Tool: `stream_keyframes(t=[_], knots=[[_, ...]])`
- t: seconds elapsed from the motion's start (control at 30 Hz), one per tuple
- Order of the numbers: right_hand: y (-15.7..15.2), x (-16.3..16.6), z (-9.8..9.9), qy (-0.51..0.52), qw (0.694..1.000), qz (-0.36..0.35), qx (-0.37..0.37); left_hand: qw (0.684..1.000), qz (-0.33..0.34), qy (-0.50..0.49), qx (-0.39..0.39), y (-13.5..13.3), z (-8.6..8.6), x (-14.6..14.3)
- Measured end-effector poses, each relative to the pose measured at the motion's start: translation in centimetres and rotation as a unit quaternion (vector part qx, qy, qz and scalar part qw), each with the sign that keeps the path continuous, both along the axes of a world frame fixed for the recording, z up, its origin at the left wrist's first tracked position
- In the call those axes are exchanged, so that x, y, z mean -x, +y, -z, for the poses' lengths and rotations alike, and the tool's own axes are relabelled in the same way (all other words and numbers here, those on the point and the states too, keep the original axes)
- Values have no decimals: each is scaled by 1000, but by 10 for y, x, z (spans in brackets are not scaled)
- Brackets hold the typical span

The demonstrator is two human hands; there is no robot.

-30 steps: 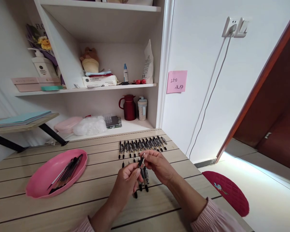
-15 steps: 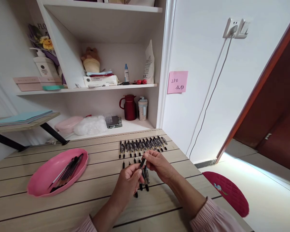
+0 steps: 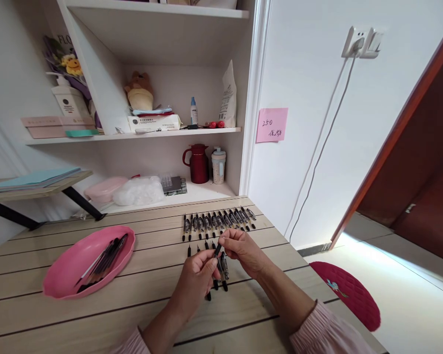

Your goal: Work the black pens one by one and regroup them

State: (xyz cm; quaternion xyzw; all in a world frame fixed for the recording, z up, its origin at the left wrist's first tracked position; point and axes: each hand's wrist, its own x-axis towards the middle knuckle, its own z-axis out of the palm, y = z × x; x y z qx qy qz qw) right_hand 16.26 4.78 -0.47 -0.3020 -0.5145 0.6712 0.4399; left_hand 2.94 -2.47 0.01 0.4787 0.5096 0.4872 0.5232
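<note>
My left hand (image 3: pixel 200 276) is closed around a black pen (image 3: pixel 217 250), whose dark upper end sticks out above the thumb and forefinger. Just above that end, my right hand (image 3: pixel 241 250) pinches its thumb and forefinger together; whatever lies between them is too small to make out. Beneath both hands, a nearer row of black pens (image 3: pixel 225 268) lies on the table, partly covered by my fingers. Farther back, several clear-barrelled pens with black ends (image 3: pixel 206 222) lie side by side in a neat row.
To the left, a pink oval tray (image 3: pixel 61 275) holds several dark pens (image 3: pixel 105 260) on the wooden table (image 3: pixel 147 314). White shelves (image 3: pixel 162 135) behind carry a red jug (image 3: pixel 198 164) and a cup (image 3: pixel 218 166). A red stool seat (image 3: pixel 349 295) stands at right.
My right fingertips have drawn slightly up from the pen's upper end, which shows more now. My left hand keeps its grip, almost unmoved.
</note>
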Motion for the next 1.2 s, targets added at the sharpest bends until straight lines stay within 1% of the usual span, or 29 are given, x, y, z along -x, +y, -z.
stream_keyframes(t=[0.17, 0.33, 0.57, 0.7, 0.73, 0.77, 0.8, 0.83, 0.87, 0.9, 0.93, 0.97, 1.0, 1.03, 1.07, 1.1, 1.13, 1.17, 1.2], knots=[[1, 0, 1, -7, 1000, 2, 10, 1000, 2, 10, 1, 1, 1, 1], [3, -1, 2, -8, 1000, 9, 2, 1000, 0, 9, 3, 1, 1, 2], [3, -2, 2, -11, 1000, -8, -2, 1000, -4, 12, 3, 1, 1, 2], [6, -5, 1, -36, 999, -15, -36, 1000, -6, 18, -2, 2, 3, 3], [8, -7, 0, -57, 997, -3, -59, 1000, -6, 18, -2, 2, 3, 3], [10, -9, -1, -92, 991, 23, -89, 1000, -6, 16, -2, 2, 4, 3], [13, -13, -2, -149, 979, 64, -123, 1000, -8, 14, -1, 3, 4, 3], [15, -16, -2, -227, 954, 115, -156, 1000, -12, 13, 0, 3, 5, 4], [17, -20, -1, -320, 915, 165, -182, 1000, -18, 14, 0, 4, 5, 5], [19, -23, 0, -417, 864, 200, -199, 1000, -26, 17, 1, 6, 5, 6], [20, -25, 3, -505, 810, 216, -207, 999, -35, 20, 2, 8, 5, 8], [21, -27, 6, -575, 762, 211, -212, 999, -45, 23, 3, 11, 6, 10], [22, -29, 10, -623, 726, 195, -216, 998, -57, 24, 3, 14, 6, 12], [22, -30, 13, -652, 704, 174, -221, 997, -68, 22, 0, 18, 7, 15], [23, -30, 16, -667, 693, 156, -226, 997, -77, 22, -5, 22, 8, 18], [23, -30, 18, -671, 691, 147, -225, 996, -84, 24, -10, 27, 9, 21], [25, -30, 20, -664, 700, 148, -217, 995, -89, 31, -15, 30, 10, 24], [26, -30, 20, -645, 720, 154, -205, 995, -91, 44, -20, 34, 12, 27], [28, -29, 20, -606, 755, 161, -191, 993, -89, 66, -26, 36, 13, 29]])
